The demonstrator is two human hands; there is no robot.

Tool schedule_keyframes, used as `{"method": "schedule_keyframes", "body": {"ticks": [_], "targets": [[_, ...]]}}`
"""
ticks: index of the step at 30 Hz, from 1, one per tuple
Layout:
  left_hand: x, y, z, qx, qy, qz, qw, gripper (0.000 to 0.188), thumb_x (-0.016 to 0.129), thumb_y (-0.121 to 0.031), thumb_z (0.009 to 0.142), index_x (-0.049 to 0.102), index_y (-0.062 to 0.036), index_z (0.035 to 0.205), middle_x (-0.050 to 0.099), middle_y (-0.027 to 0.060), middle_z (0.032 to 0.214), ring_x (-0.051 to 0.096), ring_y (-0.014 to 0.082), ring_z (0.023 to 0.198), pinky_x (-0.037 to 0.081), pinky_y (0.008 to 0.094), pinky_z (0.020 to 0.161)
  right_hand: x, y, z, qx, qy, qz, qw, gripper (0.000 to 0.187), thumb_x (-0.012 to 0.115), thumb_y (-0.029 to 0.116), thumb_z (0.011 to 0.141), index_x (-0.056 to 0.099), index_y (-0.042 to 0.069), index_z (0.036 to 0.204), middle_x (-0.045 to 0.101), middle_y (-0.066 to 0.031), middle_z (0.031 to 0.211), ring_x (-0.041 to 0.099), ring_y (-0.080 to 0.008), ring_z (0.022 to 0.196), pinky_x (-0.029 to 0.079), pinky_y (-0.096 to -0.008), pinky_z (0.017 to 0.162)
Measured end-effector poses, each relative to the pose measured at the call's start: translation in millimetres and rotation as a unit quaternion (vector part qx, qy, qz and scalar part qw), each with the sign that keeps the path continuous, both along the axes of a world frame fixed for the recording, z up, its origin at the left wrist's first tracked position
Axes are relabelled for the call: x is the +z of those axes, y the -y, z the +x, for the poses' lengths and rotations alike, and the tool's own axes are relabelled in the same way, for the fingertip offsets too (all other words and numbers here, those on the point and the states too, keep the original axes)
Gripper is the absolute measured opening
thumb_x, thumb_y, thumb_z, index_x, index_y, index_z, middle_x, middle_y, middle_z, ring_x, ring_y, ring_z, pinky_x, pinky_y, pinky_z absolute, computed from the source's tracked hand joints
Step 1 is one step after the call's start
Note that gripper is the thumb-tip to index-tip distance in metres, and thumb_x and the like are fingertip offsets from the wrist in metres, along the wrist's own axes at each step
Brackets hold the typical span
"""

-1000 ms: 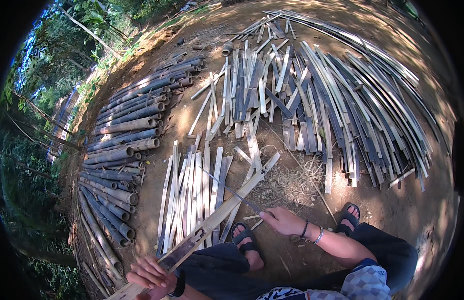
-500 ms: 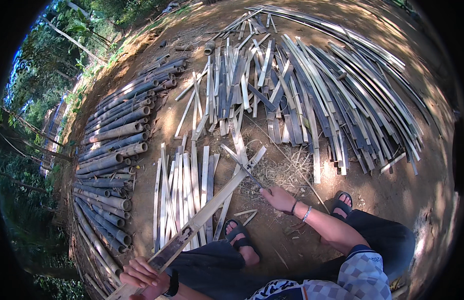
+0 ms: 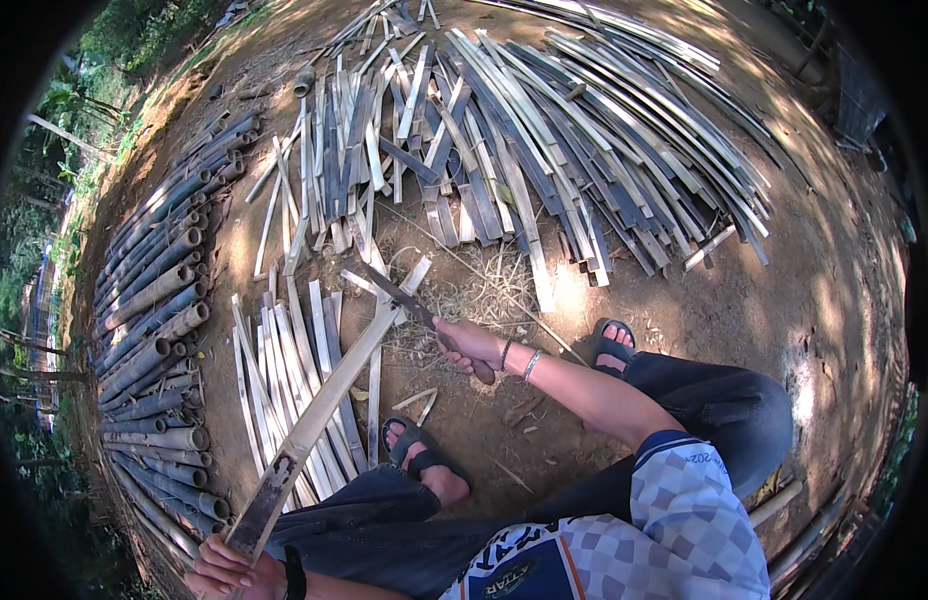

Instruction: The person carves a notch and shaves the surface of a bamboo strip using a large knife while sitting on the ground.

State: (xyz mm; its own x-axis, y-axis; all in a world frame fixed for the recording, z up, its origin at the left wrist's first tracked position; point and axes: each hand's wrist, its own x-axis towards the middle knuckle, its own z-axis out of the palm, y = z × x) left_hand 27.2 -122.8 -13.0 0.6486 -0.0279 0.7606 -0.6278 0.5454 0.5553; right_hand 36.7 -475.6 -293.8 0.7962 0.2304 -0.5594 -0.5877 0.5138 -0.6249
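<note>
A strip (image 3: pixel 322 412) and a knife (image 3: pixel 414 306) are held over the ground.
The strip's near end is gripped by the closed left hand (image 3: pixel 231 572), and its length is slanted up and away above a pale pile (image 3: pixel 282 345); the knife's handle is clasped in the right hand (image 3: pixel 468 345), its blade crossed over the strip's far end, though contact cannot be told. Poles (image 3: pixel 152 295) are stacked at left, and a larger pile (image 3: pixel 532 135) is spread beyond.

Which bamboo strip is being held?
Long, pale, flat bamboo strip in the left hand, its far end crossed by the dark-bladed knife; the other strips lie on the brown ground.
</note>
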Motion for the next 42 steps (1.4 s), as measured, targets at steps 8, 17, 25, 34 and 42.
{"method": "schedule_keyframes", "body": {"ticks": [8,17,25,34,42], "targets": [[0.3,-0.4,2.5,0.011,0.002,0.012,1.000,0.039,0.058,-0.042,0.082,0.040,-0.0097,0.070,0.039,0.0026,0.050,0.034,0.0123,0.044,0.029,0.0246,0.050,42.3,21.0,25.7,-0.191,0.107,0.340,0.915,0.016,0.059,0.020,0.092,0.047,0.011,0.088,0.041,0.0050,0.063,0.043,-0.0066,0.055,0.042,-0.0224,0.054],[0.6,8.8,-3.1,0.011,-0.012,-0.015,1.000,0.039,0.058,-0.041,0.082,0.038,-0.0101,0.069,0.037,0.0024,0.050,0.033,0.0128,0.045,0.029,0.0249,0.050,33.5,76.1,33.1,-0.349,0.144,0.310,0.873,0.013,0.060,0.025,0.088,0.055,0.012,0.092,0.060,-0.0046,0.093,0.059,-0.0260,0.101,0.041,-0.0537,0.093],[4.5,11.3,-0.1,-0.009,0.006,0.009,1.000,0.040,0.059,-0.044,0.082,0.041,-0.0113,0.068,0.042,0.0023,0.050,0.036,0.0116,0.044,0.031,0.0240,0.049,-28.1,114.9,36.9,-0.445,0.077,0.323,0.832,0.016,0.059,0.019,0.082,0.052,0.011,0.093,0.058,-0.0091,0.104,0.055,-0.0275,0.106,0.042,-0.0517,0.094],[0.4,11.4,1.0,0.030,0.001,-0.005,1.000,0.041,0.061,-0.045,0.082,0.040,-0.0131,0.066,0.043,0.0014,0.046,0.036,0.0108,0.041,0.033,0.0207,0.046,-67.3,90.1,16.6,-0.600,-0.004,0.437,0.670,0.022,0.061,0.023,0.079,0.051,0.004,0.082,0.058,-0.0163,0.101,0.058,-0.0291,0.098,0.040,-0.0522,0.099],[-0.2,6.3,1.2,-0.056,0.007,0.009,0.998,0.040,0.060,-0.045,0.081,0.041,-0.0113,0.070,0.041,0.0016,0.050,0.034,0.0114,0.047,0.030,0.0252,0.052,-98.7,86.8,3.4,-0.587,-0.003,0.346,0.732,0.030,0.058,0.032,0.081,0.048,0.004,0.081,0.054,-0.0119,0.082,0.057,-0.0263,0.074,0.046,-0.0432,0.087]]}}
